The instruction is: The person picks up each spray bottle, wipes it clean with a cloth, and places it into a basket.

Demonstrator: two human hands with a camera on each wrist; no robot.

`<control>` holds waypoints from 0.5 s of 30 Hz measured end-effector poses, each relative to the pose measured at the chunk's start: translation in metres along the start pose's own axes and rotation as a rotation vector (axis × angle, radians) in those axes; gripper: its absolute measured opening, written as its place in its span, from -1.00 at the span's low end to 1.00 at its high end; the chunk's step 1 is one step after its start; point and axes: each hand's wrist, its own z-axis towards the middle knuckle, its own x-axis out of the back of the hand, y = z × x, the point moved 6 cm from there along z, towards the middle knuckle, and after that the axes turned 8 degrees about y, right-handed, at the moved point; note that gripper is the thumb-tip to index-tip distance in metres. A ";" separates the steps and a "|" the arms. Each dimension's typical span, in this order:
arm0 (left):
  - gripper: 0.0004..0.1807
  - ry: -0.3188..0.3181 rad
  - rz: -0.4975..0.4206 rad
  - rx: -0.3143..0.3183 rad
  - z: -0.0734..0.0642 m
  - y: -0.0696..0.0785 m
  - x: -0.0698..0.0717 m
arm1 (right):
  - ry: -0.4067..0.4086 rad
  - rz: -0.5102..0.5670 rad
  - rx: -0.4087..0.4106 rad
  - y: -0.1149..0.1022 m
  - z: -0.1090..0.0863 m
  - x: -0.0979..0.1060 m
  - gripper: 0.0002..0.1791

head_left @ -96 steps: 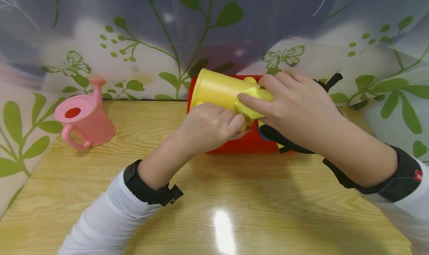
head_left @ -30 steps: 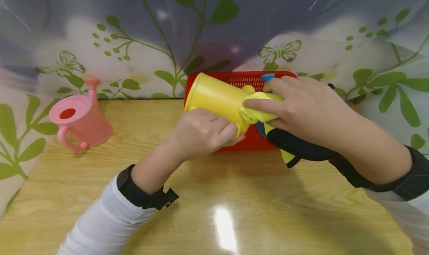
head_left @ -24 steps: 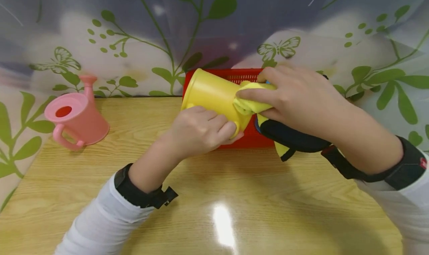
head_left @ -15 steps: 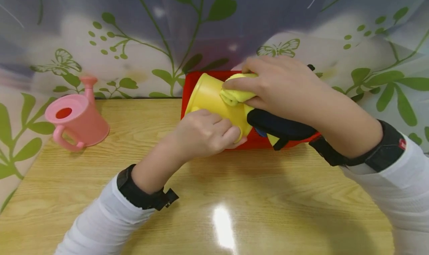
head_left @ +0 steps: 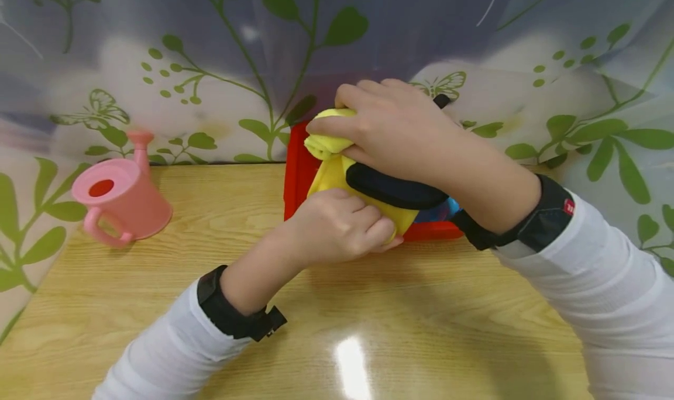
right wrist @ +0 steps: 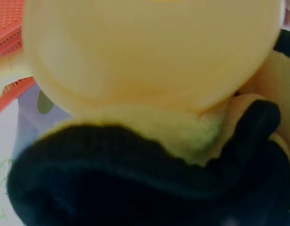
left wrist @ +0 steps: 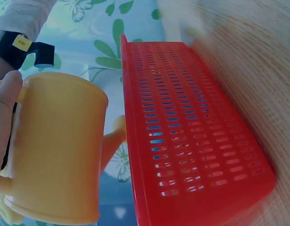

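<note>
My left hand (head_left: 342, 227) grips the handle of a yellow watering can (left wrist: 58, 146), tilted above the front of a red basket (head_left: 297, 175). In the left wrist view its spout points toward the basket. My right hand (head_left: 392, 131) holds a bunched yellow cloth with black edging (head_left: 329, 145) against the can, toward its left end. Loose black-edged folds of the cloth hang below the right palm and cover much of the can in the head view. The right wrist view shows the can's round end just above the cloth's dark edge.
A pink watering can (head_left: 139, 204) stands at the left on the wooden table (head_left: 411, 330). Something blue (head_left: 439, 210) lies in the basket's right part. A patterned curtain (head_left: 210, 66) hangs close behind the basket.
My right hand has moved the cloth leftward along the watering can, from its right end toward its left end. The left hand keeps its grip on the handle and has shifted only slightly.
</note>
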 end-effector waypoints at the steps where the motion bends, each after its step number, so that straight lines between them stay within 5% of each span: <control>1: -0.63 -0.001 -0.006 -0.001 -0.001 0.000 0.000 | -0.001 0.004 -0.005 0.000 0.001 0.000 -0.62; 9: -0.63 0.004 -0.022 0.007 -0.006 -0.001 0.002 | -0.101 0.002 -0.045 0.001 -0.008 -0.001 -0.60; 15: -0.63 0.023 -0.015 0.012 -0.008 -0.002 0.004 | -0.085 0.019 -0.028 0.000 -0.019 0.002 -0.63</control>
